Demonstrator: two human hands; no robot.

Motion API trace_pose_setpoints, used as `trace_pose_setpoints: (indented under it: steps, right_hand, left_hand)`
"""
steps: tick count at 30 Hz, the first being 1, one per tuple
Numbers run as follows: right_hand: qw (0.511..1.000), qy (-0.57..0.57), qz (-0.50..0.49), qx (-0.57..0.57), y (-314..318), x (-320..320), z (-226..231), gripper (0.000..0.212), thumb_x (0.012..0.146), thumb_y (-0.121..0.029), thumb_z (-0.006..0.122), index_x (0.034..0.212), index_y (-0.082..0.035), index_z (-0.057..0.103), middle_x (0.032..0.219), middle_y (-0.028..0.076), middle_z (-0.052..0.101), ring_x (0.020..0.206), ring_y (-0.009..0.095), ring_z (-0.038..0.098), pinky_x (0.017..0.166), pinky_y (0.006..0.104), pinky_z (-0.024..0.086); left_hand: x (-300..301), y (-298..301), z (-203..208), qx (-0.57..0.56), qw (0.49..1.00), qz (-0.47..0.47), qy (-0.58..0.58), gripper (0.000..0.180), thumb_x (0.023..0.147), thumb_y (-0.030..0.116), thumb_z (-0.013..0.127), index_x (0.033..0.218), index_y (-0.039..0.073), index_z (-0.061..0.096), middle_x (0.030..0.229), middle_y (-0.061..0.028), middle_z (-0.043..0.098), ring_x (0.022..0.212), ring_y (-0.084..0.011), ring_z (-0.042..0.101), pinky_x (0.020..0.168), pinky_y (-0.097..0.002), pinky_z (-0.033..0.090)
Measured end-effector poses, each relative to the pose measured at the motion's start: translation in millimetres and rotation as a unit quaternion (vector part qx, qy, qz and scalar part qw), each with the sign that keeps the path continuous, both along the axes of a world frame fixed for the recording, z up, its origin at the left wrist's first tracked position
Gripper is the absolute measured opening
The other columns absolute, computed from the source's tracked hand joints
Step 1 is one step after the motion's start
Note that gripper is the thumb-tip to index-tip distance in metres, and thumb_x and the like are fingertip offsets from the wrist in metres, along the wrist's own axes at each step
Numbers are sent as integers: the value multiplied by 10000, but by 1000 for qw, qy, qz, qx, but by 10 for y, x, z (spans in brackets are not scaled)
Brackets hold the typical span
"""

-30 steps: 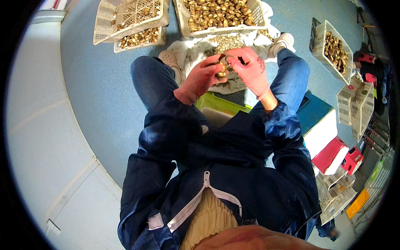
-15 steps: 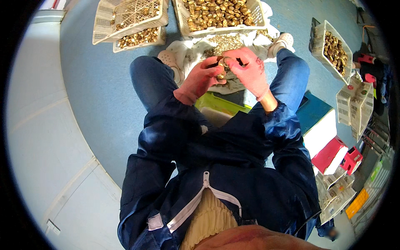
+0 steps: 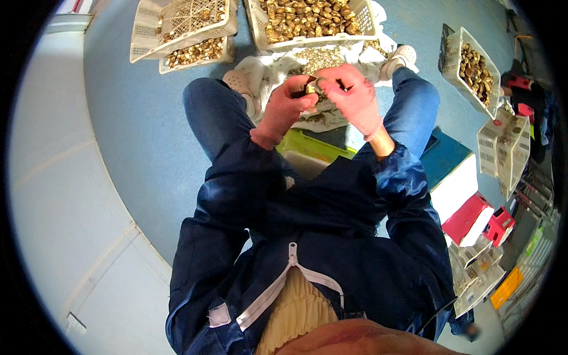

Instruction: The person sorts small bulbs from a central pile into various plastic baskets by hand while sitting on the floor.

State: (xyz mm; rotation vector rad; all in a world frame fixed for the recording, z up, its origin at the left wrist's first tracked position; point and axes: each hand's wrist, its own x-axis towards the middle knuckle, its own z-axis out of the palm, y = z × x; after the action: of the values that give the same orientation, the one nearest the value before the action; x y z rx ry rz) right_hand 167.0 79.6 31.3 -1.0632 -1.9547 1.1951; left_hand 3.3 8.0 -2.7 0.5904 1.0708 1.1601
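My left hand (image 3: 281, 112), in a pink glove, is closed around a small brown-and-cream lump (image 3: 310, 89), mostly hidden by the fingers. It resembles the pieces heaped in the crates, perhaps mushrooms or bulbs. My right hand (image 3: 356, 100), gloved alike, is closed against the same lump; a thin greyish edge shows at its fingertips, too small to name. Both hands meet between my knees, above a white cloth (image 3: 257, 68) strewn with pale and brown scraps (image 3: 319, 59). Straight ahead, a white crate (image 3: 307, 44) holds a heap of brown-and-cream pieces (image 3: 310, 18).
Two stacked crates (image 3: 183, 38) with similar pieces stand far left. A filled crate (image 3: 480, 89) is at the right, with more crates (image 3: 503, 148) nearer. A lime-green container (image 3: 313, 147) sits below my hands. Red stools (image 3: 467, 219) and a blue-topped box (image 3: 444, 160) stand right.
My right hand has shifted slightly left and up, its fingers curling closer over the lump. My left hand has turned a little, hiding more of it. The crates look the same.
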Motion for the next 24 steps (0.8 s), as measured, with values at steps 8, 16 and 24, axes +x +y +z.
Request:
trace_pose_setpoints:
  steps: [8,16,24]
  right_hand:
    - [998,7,-53,-39,-2,-15,-40,194,835,-157,656,1009,-86,702,956,106,657,868,231,638,771,315,502]
    - [994,22,-74,-80,33,27,-67,190,832,-121,668,1016,-80,696,882,57,636,767,163,587,692,278,473]
    - [998,-11,-48,-26,21,-1,-102,194,822,-173,665,1005,-117,696,904,103,639,839,263,629,739,343,503]
  left_hand:
    - [-6,6,-57,8,994,4,107,307,802,29,686,1099,6,610,924,-28,647,808,-91,592,731,-245,483]
    - [16,-12,-70,31,986,18,160,290,772,27,707,1047,29,618,883,-1,613,770,-82,553,707,-238,456]
    - [24,-21,-98,152,874,27,461,350,713,47,721,1034,84,586,920,-97,535,771,-235,571,666,-335,472]
